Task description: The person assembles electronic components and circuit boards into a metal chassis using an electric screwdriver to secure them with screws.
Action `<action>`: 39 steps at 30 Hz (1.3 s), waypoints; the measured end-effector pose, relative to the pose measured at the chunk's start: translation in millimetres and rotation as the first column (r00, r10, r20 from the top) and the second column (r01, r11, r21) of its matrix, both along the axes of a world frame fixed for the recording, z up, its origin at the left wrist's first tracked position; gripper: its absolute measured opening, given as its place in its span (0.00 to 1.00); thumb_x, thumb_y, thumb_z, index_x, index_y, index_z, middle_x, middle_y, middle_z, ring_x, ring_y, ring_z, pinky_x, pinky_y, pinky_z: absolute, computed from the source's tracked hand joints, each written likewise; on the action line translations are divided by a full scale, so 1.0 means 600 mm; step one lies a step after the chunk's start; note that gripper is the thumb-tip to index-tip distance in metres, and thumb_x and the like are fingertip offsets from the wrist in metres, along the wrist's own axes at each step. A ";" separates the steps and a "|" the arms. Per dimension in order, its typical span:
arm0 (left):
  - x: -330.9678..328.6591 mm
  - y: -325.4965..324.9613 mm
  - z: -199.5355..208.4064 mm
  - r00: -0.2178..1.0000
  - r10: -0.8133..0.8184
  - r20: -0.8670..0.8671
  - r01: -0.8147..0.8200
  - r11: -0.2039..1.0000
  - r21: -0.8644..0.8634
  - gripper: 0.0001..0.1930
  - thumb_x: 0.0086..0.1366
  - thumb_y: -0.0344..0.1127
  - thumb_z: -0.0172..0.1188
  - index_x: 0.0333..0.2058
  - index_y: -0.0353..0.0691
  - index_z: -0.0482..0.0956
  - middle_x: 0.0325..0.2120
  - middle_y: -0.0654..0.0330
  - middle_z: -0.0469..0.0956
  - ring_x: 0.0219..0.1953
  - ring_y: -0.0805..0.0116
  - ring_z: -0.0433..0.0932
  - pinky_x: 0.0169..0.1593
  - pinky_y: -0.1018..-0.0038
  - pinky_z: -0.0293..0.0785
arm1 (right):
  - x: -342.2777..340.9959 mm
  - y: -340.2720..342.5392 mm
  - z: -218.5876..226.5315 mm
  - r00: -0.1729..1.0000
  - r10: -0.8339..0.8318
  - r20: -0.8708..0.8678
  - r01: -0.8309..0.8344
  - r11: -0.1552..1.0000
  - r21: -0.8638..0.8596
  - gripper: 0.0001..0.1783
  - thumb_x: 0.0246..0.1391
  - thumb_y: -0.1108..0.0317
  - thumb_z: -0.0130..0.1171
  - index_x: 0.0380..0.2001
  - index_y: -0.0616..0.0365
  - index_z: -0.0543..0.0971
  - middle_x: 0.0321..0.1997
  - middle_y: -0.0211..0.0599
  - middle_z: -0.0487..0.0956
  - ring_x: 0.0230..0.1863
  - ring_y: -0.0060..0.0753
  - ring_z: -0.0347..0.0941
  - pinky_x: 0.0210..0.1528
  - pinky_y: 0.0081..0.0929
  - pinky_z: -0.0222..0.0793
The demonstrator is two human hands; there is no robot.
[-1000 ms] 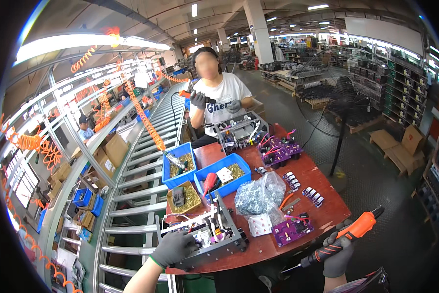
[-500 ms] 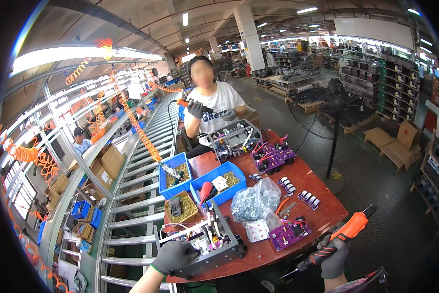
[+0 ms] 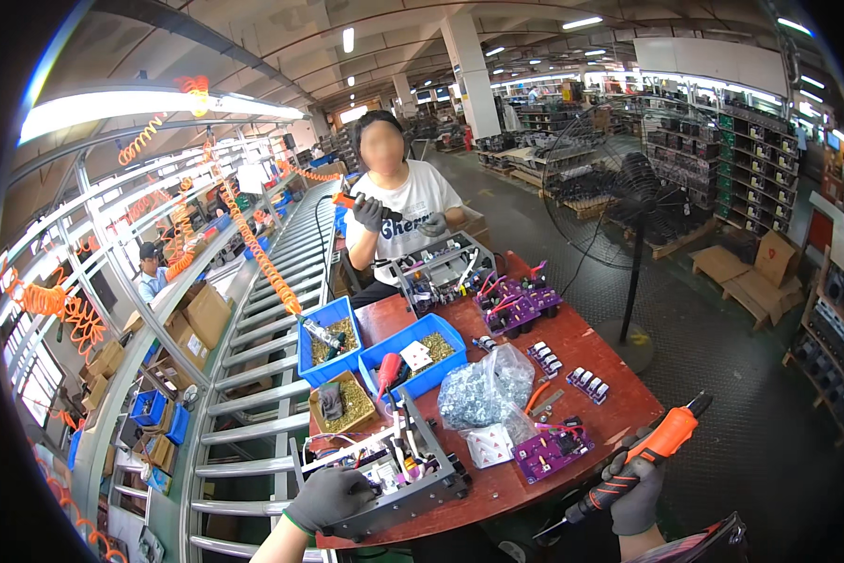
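My left hand, in a dark grey glove, lies over the near left side of an open metal chassis. Its fingers curl inward over the edge; the fingertips are partly hidden among the parts. Inside the chassis show white wires, boards and yellow-marked components. My right hand, also gloved, grips an orange-and-black electric screwdriver off the table's right edge, its long thin bit slanting down to the left. Near the chassis is a purple circuit board, with white printed cards beside it.
Blue bins of brass-coloured screws and a small box stand beyond the chassis on the red table. A plastic bag of metal parts lies mid-table. A co-worker holds another screwdriver. Rollers run left; a fan stands right.
The view has shifted slightly, so the scene sits a little further left. Both my hands keep nearly the same places, the left at the chassis and the right around the screwdriver.
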State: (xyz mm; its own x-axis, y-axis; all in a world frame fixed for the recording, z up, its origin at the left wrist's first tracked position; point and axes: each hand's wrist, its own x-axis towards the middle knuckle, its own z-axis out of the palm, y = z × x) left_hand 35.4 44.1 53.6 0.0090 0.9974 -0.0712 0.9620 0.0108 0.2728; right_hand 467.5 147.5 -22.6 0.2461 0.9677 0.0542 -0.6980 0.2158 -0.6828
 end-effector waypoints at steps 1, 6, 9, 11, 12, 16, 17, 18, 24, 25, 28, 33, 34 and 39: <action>-0.001 0.001 -0.001 1.000 -0.010 -0.015 0.010 1.000 0.004 0.12 0.60 0.45 0.67 0.32 0.42 0.86 0.31 0.54 0.85 0.37 0.51 0.83 0.42 0.59 0.79 | 0.001 0.001 -0.001 1.000 0.003 0.007 -0.003 1.000 0.002 0.30 0.43 0.66 0.58 0.53 0.58 0.69 0.43 0.39 0.74 0.27 0.28 0.77 0.29 0.32 0.79; -0.009 -0.003 -0.006 1.000 -0.019 -0.002 0.019 1.000 0.017 0.11 0.60 0.44 0.67 0.33 0.43 0.86 0.31 0.54 0.84 0.37 0.51 0.83 0.43 0.59 0.79 | 0.001 0.000 -0.001 1.000 0.002 0.002 -0.002 1.000 0.008 0.29 0.44 0.66 0.58 0.52 0.59 0.68 0.43 0.39 0.75 0.26 0.28 0.77 0.29 0.31 0.80; -0.011 -0.004 -0.007 0.998 -0.048 -0.027 0.049 0.998 0.032 0.10 0.60 0.43 0.67 0.33 0.44 0.86 0.32 0.55 0.84 0.37 0.51 0.83 0.43 0.59 0.79 | 0.000 -0.001 0.001 1.000 -0.018 0.024 0.018 1.000 0.008 0.29 0.44 0.66 0.59 0.52 0.58 0.68 0.43 0.40 0.75 0.26 0.29 0.77 0.29 0.31 0.80; -0.013 -0.004 -0.008 0.994 -0.095 -0.051 0.097 0.995 0.030 0.09 0.60 0.42 0.66 0.35 0.45 0.86 0.33 0.55 0.84 0.38 0.50 0.83 0.43 0.58 0.78 | 0.000 -0.001 0.002 1.000 -0.022 0.007 0.022 0.999 0.040 0.29 0.44 0.66 0.59 0.53 0.58 0.68 0.43 0.40 0.75 0.26 0.29 0.77 0.29 0.32 0.80; -0.014 -0.004 -0.009 0.995 -0.091 -0.047 0.093 0.995 0.032 0.09 0.60 0.42 0.66 0.35 0.45 0.86 0.33 0.55 0.84 0.38 0.50 0.83 0.43 0.58 0.78 | 0.000 -0.001 0.001 1.000 -0.011 0.015 0.010 1.000 0.030 0.29 0.44 0.66 0.59 0.53 0.58 0.68 0.43 0.40 0.75 0.26 0.29 0.77 0.29 0.32 0.80; -0.017 -0.001 -0.008 0.988 -0.146 -0.054 0.147 0.989 0.031 0.09 0.61 0.42 0.66 0.35 0.45 0.85 0.33 0.54 0.83 0.38 0.49 0.82 0.42 0.57 0.77 | 0.003 -0.001 -0.004 1.000 0.007 0.027 -0.008 0.999 0.033 0.30 0.46 0.65 0.59 0.55 0.57 0.68 0.43 0.38 0.76 0.29 0.28 0.77 0.30 0.31 0.80; -0.019 0.000 -0.007 0.985 -0.161 -0.064 0.163 0.987 0.015 0.09 0.61 0.42 0.66 0.35 0.45 0.85 0.32 0.53 0.82 0.38 0.49 0.82 0.42 0.57 0.77 | 0.005 -0.001 -0.006 0.999 0.014 0.038 -0.016 0.998 0.055 0.30 0.47 0.65 0.59 0.56 0.55 0.69 0.43 0.35 0.76 0.31 0.27 0.77 0.31 0.30 0.80; -0.019 0.001 -0.007 0.984 -0.163 -0.066 0.164 0.986 0.015 0.09 0.61 0.42 0.66 0.35 0.45 0.85 0.32 0.53 0.82 0.38 0.49 0.82 0.42 0.57 0.77 | 0.006 -0.001 -0.007 0.999 0.025 0.043 -0.027 0.999 0.045 0.30 0.47 0.65 0.59 0.56 0.55 0.69 0.43 0.35 0.76 0.31 0.27 0.77 0.31 0.30 0.80; -0.021 0.004 -0.009 0.978 -0.182 -0.105 0.184 0.983 0.013 0.11 0.61 0.44 0.66 0.37 0.44 0.84 0.33 0.53 0.81 0.37 0.49 0.81 0.42 0.56 0.77 | 0.012 0.000 -0.016 1.000 0.019 0.025 -0.019 1.000 0.018 0.30 0.46 0.65 0.59 0.55 0.55 0.70 0.44 0.36 0.77 0.31 0.28 0.78 0.31 0.31 0.80; -0.020 0.004 -0.009 0.978 -0.183 -0.101 0.185 0.983 0.005 0.11 0.61 0.44 0.66 0.38 0.45 0.84 0.33 0.53 0.81 0.37 0.49 0.81 0.41 0.57 0.77 | 0.013 0.001 -0.017 0.999 0.016 0.032 -0.016 1.000 0.010 0.30 0.46 0.65 0.59 0.55 0.56 0.70 0.44 0.36 0.77 0.31 0.28 0.78 0.31 0.31 0.80; -0.016 0.003 -0.008 0.979 -0.181 -0.091 0.184 0.983 0.022 0.11 0.62 0.44 0.64 0.38 0.46 0.85 0.33 0.53 0.82 0.37 0.49 0.82 0.42 0.57 0.78 | 0.016 0.003 -0.020 0.999 0.010 0.036 -0.010 1.000 0.009 0.30 0.46 0.65 0.59 0.55 0.56 0.70 0.44 0.36 0.76 0.30 0.28 0.78 0.31 0.31 0.80; -0.009 0.000 0.000 0.977 -0.208 -0.051 0.211 0.976 0.059 0.09 0.63 0.42 0.63 0.39 0.49 0.85 0.33 0.55 0.83 0.36 0.51 0.83 0.40 0.59 0.79 | 0.017 0.002 -0.018 1.000 0.005 0.031 -0.006 1.000 0.018 0.29 0.47 0.66 0.58 0.55 0.56 0.69 0.44 0.37 0.76 0.30 0.28 0.78 0.31 0.32 0.80; -0.009 0.000 0.002 0.975 -0.216 -0.044 0.218 0.974 0.056 0.09 0.63 0.41 0.64 0.40 0.50 0.86 0.33 0.56 0.83 0.36 0.52 0.83 0.40 0.59 0.79 | 0.017 0.002 -0.017 0.999 0.007 0.038 -0.007 1.000 0.015 0.29 0.47 0.65 0.58 0.55 0.56 0.69 0.44 0.37 0.76 0.30 0.28 0.78 0.31 0.32 0.80; -0.009 0.003 0.006 0.977 -0.212 -0.009 0.212 0.976 0.044 0.09 0.62 0.40 0.68 0.40 0.51 0.87 0.33 0.56 0.83 0.37 0.52 0.83 0.42 0.60 0.79 | 0.017 0.000 -0.007 1.000 -0.011 -0.015 0.011 1.000 -0.023 0.27 0.45 0.66 0.61 0.51 0.56 0.70 0.42 0.37 0.77 0.28 0.27 0.79 0.30 0.30 0.81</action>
